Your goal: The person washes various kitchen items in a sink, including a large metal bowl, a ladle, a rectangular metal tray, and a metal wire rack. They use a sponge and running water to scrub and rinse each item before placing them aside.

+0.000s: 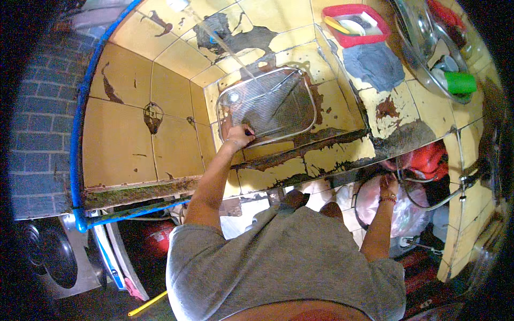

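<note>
A rectangular metal wire rack (273, 108) with a rounded rim lies in the yellow-tiled sink basin (341, 104). My left hand (241, 136) grips its near left corner, fingers curled over the rim. From a white tap (176, 5), a thin stream of water (225, 46) falls onto the rack. Below the counter edge on the right hangs my right hand (388, 185), in front of a translucent plastic bag (407, 212) and close to a red plastic bag (427, 160). Its fingers are too small and blurred to show whether they hold anything.
On the right counter are a red plastic tub (341, 39) with utensils, a grey cloth (373, 64), and a metal basin (417, 76) holding a green cup (461, 83). A blue pipe (78, 140) borders the left. A grey hose (435, 208) loops below the counter.
</note>
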Demonstrator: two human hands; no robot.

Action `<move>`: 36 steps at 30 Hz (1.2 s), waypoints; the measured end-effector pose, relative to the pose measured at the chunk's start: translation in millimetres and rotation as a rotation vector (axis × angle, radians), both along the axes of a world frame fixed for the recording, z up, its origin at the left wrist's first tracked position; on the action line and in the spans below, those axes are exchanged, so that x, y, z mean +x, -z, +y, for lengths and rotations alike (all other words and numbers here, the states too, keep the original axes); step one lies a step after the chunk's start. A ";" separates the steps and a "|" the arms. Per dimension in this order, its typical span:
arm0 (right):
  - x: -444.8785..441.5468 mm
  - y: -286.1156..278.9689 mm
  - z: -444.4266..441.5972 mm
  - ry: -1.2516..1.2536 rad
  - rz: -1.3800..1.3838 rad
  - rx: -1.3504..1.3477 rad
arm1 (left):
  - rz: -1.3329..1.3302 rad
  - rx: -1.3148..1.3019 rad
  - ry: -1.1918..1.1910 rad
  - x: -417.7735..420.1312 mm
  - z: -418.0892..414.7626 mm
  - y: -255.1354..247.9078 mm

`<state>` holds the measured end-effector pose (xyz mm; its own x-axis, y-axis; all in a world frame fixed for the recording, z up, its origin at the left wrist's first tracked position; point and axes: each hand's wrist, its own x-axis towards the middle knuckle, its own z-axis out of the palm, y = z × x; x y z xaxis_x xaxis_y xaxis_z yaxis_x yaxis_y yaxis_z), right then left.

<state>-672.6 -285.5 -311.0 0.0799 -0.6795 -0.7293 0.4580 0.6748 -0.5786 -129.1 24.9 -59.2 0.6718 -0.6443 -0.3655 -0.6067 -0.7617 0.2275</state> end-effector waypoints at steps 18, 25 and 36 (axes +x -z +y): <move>227.5 -387.4 10.3 -0.268 0.499 -1.121 | 1.610 -1.220 -0.790 39.5 2.6 -7.3; 280.9 -338.5 77.0 -0.745 0.327 -1.175 | 2.074 -1.026 -0.823 -16.9 -34.8 -31.3; 29.8 -316.3 84.7 -0.413 0.788 -0.791 | 1.874 -0.459 -0.257 -239.1 -208.4 -82.9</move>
